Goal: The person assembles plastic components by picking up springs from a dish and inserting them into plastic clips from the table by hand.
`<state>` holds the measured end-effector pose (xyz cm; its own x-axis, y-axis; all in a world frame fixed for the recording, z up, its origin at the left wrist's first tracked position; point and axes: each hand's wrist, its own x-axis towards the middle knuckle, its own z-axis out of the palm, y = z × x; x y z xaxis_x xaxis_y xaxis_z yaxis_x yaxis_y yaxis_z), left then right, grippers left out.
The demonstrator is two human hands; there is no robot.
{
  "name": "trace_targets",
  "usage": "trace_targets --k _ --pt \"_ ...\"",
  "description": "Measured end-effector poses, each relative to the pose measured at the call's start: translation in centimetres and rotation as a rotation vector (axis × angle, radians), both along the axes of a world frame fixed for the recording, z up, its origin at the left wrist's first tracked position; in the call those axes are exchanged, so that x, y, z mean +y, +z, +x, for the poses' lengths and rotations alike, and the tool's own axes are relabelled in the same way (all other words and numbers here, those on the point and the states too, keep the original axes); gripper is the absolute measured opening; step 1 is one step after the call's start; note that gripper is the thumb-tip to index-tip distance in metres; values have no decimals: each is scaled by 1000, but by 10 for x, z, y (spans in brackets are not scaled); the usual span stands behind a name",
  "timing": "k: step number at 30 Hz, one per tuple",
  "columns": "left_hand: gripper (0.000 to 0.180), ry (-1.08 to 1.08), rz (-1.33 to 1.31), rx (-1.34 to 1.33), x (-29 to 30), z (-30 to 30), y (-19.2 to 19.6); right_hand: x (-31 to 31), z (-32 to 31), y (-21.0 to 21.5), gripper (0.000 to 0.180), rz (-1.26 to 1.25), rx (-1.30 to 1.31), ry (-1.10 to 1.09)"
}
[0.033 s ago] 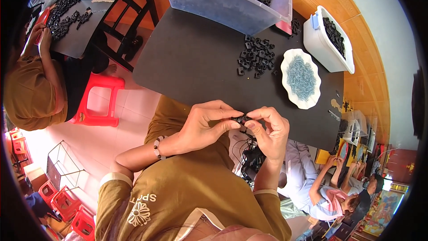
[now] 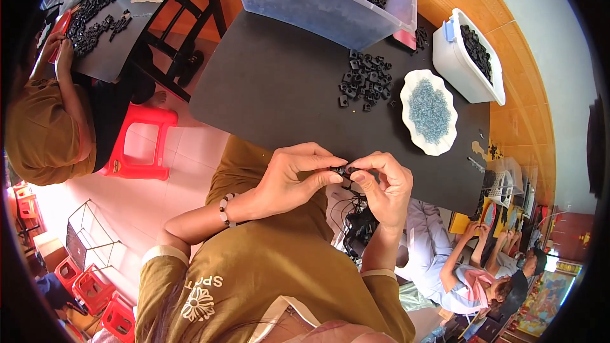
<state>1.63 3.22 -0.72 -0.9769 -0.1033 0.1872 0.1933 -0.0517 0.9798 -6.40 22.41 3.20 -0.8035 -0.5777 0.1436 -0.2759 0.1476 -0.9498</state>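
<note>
- Dead centre of the frame: left hand (image 2: 293, 176) and right hand (image 2: 384, 185) meet fingertip to fingertip, both pinched tight on one small black plastic part (image 2: 341, 170), right at the near edge of the black table (image 2: 273, 89).
- Just below the hands, a bundle of black wires (image 2: 359, 219) hangs down.
- Further up the table: loose pile of black parts (image 2: 367, 80), with a white scalloped dish (image 2: 429, 112) of grey-blue bits to its right.
- Top of frame: big clear bin (image 2: 330, 3) full of black parts; small white tub (image 2: 466, 57) upper right.

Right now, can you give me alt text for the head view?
Left hand and right hand pinch a small black plastic part together at the edge of a dark table. Beyond lie a pile of loose black parts and a white scalloped dish of blue-grey bits.
</note>
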Motion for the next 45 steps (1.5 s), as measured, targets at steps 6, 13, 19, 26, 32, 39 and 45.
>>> trace_targets --k 6,13,19,26,32,39,45 --pt "25 9 -22 26 -2 1 -2 -2 2 -10 19 -217 -227 -52" --pt "27 47 -47 129 -1 0 -8 -4 5 -25 19 -433 -500 -9" --pt "27 69 -62 157 -2 0 -10 -7 9 -25 19 -410 -496 -28" --pt "27 96 -111 171 -1 2 -12 -8 13 -26 17 -351 -484 -47" --pt "27 121 -195 206 0 5 -13 -9 16 -27 18 -287 -491 -46" --pt "27 110 -165 193 2 6 -16 -10 19 -26 19 -300 -485 -51" --pt "25 109 -76 135 3 8 -19 -13 20 -25 20 -345 -516 -36"
